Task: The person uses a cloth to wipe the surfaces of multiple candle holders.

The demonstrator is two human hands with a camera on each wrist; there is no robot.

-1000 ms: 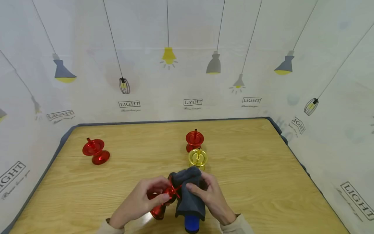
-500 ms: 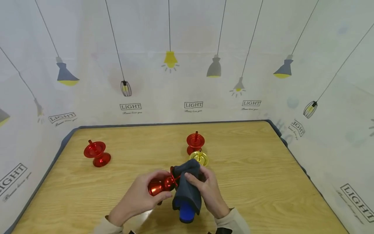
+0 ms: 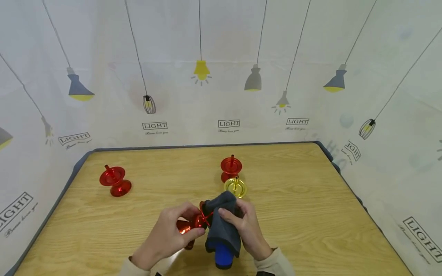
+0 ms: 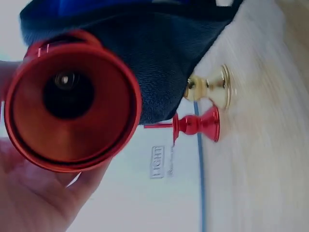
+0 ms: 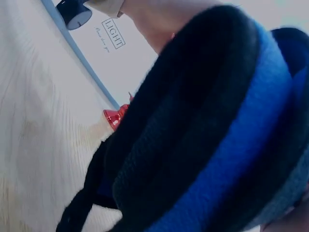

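Note:
My left hand (image 3: 165,232) holds a shiny red candlestick (image 3: 199,221) tipped over sideways. In the left wrist view the hollow underside of its base (image 4: 72,140) faces the camera, with fingers around it. My right hand (image 3: 250,230) pinches a folded cloth (image 3: 222,226), dark grey on one side and bright blue on the other, thumb on top. The cloth lies against the candlestick's dish end and hides part of it. Thick blue and black folds of the cloth (image 5: 241,130) fill much of the right wrist view.
A gold candlestick (image 3: 235,188) stands just beyond the cloth, with a red candlestick (image 3: 231,166) behind it. Another red candlestick (image 3: 115,181) stands at the far left of the wooden table (image 3: 293,184). A white lamp-printed curtain (image 3: 179,107) surrounds the table.
The red candlestick's base swung up half a second ago and is lower again now. Hands and cloth shifted slightly with it, both grips kept. The standing candlesticks have stayed in place.

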